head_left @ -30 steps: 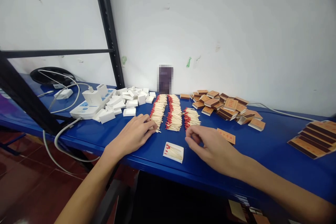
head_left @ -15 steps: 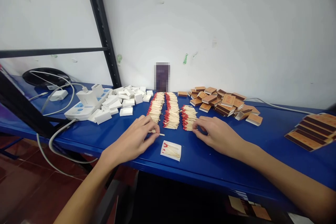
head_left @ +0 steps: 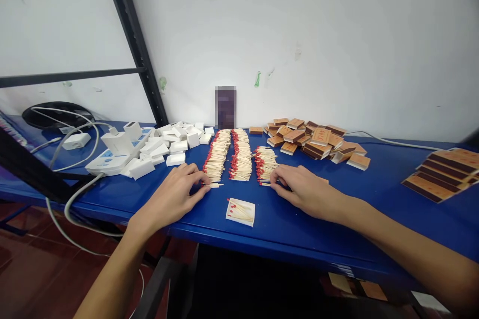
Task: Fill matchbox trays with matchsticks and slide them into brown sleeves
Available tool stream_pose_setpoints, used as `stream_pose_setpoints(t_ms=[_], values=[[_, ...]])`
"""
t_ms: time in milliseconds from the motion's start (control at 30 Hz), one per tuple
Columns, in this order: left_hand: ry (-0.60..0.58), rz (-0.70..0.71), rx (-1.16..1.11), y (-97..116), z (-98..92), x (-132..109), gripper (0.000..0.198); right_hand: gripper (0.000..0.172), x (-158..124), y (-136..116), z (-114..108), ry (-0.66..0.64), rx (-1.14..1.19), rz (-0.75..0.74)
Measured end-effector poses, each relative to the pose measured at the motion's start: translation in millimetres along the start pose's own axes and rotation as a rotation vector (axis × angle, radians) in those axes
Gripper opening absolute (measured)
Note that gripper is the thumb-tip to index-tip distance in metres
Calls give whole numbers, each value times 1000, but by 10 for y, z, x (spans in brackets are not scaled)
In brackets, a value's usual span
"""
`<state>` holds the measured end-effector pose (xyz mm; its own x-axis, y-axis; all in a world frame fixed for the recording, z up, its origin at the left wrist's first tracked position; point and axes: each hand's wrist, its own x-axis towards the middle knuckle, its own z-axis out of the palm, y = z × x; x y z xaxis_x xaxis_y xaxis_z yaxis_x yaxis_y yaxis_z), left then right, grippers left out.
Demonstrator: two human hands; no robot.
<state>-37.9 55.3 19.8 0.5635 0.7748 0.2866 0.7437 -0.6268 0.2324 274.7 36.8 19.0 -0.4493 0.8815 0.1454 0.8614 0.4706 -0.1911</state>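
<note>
My left hand (head_left: pixel 177 187) is at the near end of the left row of matches (head_left: pixel 217 157), thumb and fingers pinched on a match (head_left: pixel 214 186) lying crosswise there. My right hand (head_left: pixel 299 187) is at the near end of the shorter right row of matches (head_left: pixel 265 162). Its thumb and forefinger close on the tail of a match (head_left: pixel 264 184) whose red head points left. Between them runs a middle row of matches (head_left: pixel 240 157). Nearer to me, a white matchbox tray (head_left: pixel 240 222) lies open with several matches inside.
White empty trays (head_left: pixel 174 139) are heaped at the back left beside a power strip (head_left: pixel 112 159) with cables. Brown matchbox sleeves (head_left: pixel 318 142) are piled at the back right, and more sleeves (head_left: pixel 445 172) stand stacked at the far right. A black shelf post (head_left: pixel 134 40) rises on the left.
My left hand has moved left, away from the tray's far side, to the left row's near end. My right hand has stayed by its row. The view has shifted slightly.
</note>
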Motion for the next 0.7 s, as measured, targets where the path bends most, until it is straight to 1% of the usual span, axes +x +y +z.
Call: stream_pose_setpoints(t_ms=[200,400,533,633,700], values=[[-23,-2,24,-1,28,15,22,20,-12,17,7,-8,14,15],[-38,11,89,0,37,4,25,23,-6,40,51,5,-19,-37],[-67,10,101,4,20,-17,25,22,6,45,77,49,-41,-76],[-77,23,95,44,-18,-30,26,19,7,46,79,59,-37,-73],[-72,35,57,117,-48,-36,26,18,4,41,70,47,-22,-72]])
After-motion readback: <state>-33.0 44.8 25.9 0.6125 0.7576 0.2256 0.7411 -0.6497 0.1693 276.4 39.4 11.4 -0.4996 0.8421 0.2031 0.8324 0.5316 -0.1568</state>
